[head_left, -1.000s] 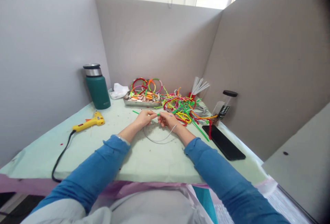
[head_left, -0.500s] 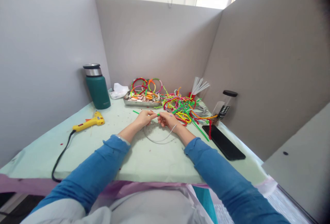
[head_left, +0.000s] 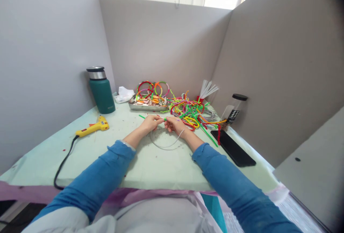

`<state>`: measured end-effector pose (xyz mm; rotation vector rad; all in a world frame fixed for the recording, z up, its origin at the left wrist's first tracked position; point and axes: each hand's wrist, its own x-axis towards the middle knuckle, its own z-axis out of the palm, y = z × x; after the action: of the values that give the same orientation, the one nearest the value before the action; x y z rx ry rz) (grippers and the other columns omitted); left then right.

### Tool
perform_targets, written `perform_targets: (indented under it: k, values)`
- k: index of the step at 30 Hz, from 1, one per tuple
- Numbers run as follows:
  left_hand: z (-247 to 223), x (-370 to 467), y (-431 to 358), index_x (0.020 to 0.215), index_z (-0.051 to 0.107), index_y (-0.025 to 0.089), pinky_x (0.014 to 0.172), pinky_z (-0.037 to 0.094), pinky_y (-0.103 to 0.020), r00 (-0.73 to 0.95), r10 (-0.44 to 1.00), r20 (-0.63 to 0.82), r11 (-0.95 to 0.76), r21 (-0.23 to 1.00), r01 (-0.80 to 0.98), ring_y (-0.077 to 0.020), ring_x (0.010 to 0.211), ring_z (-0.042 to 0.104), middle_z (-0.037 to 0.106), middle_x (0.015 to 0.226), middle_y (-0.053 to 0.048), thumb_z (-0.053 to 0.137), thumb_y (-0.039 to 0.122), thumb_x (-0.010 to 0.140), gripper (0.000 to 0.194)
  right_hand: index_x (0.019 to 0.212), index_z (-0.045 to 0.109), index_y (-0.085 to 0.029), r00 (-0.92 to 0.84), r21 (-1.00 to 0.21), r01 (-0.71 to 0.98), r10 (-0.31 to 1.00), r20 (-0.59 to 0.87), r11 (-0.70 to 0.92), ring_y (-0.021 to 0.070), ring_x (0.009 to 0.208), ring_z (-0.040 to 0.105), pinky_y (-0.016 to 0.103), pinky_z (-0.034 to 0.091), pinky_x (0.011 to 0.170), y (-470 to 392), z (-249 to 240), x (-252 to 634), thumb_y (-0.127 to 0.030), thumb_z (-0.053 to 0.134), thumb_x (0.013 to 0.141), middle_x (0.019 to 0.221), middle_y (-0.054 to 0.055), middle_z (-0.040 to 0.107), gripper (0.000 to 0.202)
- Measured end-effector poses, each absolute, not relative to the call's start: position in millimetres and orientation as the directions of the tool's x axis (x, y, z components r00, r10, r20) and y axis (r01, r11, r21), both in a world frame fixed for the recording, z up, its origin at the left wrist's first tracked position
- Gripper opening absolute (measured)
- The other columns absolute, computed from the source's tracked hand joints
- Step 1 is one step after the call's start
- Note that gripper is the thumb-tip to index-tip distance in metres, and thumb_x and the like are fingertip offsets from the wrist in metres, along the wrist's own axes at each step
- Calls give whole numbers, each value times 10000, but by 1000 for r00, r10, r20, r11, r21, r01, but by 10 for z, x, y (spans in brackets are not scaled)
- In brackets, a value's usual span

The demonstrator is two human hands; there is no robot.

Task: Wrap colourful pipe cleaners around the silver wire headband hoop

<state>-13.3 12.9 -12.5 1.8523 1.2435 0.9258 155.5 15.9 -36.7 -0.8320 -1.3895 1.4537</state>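
Near the middle of the table, my left hand (head_left: pixel 151 123) is closed, pinching a green pipe cleaner (head_left: pixel 141 116) whose end sticks out to its left. My right hand (head_left: pixel 174 125) faces it, fingertips closed on the green piece where it wraps a thin grey wire ring (head_left: pixel 163 147). The ring's lower curve hangs below both hands. The fingertips of the two hands almost meet, and they hide much of the wrapped part.
A metal tray (head_left: pixel 147 108) of scraps stands behind, with colourful rings (head_left: pixel 145 89) on it. Tangled pipe cleaners (head_left: pixel 188 107) lie right of it. Also there: yellow glue gun (head_left: pixel 92 128), green bottle (head_left: pixel 101 95), black phone (head_left: pixel 233 149), clear bottle (head_left: pixel 233 111).
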Motion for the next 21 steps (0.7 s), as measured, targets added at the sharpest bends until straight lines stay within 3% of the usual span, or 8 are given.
perform_targets:
  k: [21]
  values:
    - [-97, -122, 81, 776, 674, 117, 419, 238, -215, 288, 946, 151, -270, 859, 435, -78, 361, 351, 421, 367, 53, 618, 490, 746, 379, 657, 614, -132, -343, -985, -149, 930, 130, 82, 76, 359, 485, 207, 313, 371, 171, -384, 1552, -458, 632, 726, 530, 11, 607, 334]
